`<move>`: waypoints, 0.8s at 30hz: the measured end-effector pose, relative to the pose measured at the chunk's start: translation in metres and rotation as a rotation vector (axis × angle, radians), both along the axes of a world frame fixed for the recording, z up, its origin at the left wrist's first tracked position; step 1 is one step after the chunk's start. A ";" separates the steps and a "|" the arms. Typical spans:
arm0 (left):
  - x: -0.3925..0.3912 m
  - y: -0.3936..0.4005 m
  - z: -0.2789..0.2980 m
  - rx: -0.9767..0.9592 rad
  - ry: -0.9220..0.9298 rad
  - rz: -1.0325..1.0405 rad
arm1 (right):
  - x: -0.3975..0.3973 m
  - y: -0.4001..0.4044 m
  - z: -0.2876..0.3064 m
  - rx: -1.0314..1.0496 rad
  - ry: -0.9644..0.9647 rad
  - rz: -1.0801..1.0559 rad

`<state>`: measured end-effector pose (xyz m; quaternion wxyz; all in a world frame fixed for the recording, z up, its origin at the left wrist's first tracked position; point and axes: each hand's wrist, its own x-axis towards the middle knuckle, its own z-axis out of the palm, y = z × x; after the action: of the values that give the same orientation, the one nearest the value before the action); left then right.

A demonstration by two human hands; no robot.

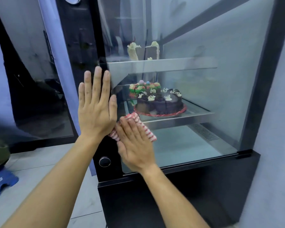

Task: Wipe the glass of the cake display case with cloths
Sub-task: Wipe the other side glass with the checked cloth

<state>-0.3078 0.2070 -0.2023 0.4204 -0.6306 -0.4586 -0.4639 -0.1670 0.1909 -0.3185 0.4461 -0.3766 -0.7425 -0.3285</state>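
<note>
Much of the red-and-white striped cloth (138,127) is hidden under the right hand (135,145), so only its upper fold and a small bunch near the left wrist show, and its full size cannot be told. What shows runs as a long band slanting from upper left to lower right across the glass (196,96) of the cake display case (268,66), low on the pane near its left edge. The right hand lies flat with straight fingers, pressing the cloth to the glass. The left hand (96,106) is spread wide and flat, holding nothing, against the case's black left frame. Reflections haze the pane, blurring the chocolate cake (160,102) on the middle shelf, the decorated cake (142,88) behind it and the pale pieces (133,51) on the shelf above. To the right the pane stretches bare to the dark corner post; below, it ends at the black base with a round knob (104,161).
</note>
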 end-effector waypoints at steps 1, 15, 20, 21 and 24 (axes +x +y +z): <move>-0.002 0.001 -0.010 0.003 0.000 0.005 | 0.016 0.004 0.015 0.025 -0.019 -0.002; -0.004 0.008 -0.024 0.045 0.004 0.025 | 0.031 0.006 -0.003 0.037 -0.004 -0.033; -0.002 0.009 -0.025 0.058 -0.011 0.039 | 0.202 0.027 0.050 0.038 0.797 -0.334; -0.001 0.010 -0.025 0.061 -0.012 0.039 | 0.219 0.027 0.047 -0.013 1.046 -0.350; 0.000 0.010 -0.026 0.057 -0.015 0.045 | 0.165 0.015 0.019 -0.131 1.277 -0.425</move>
<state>-0.3078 0.2166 -0.2281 0.4452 -0.6043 -0.4625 -0.4719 -0.0023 0.2057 -0.2994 0.6995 -0.6608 -0.2611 -0.0764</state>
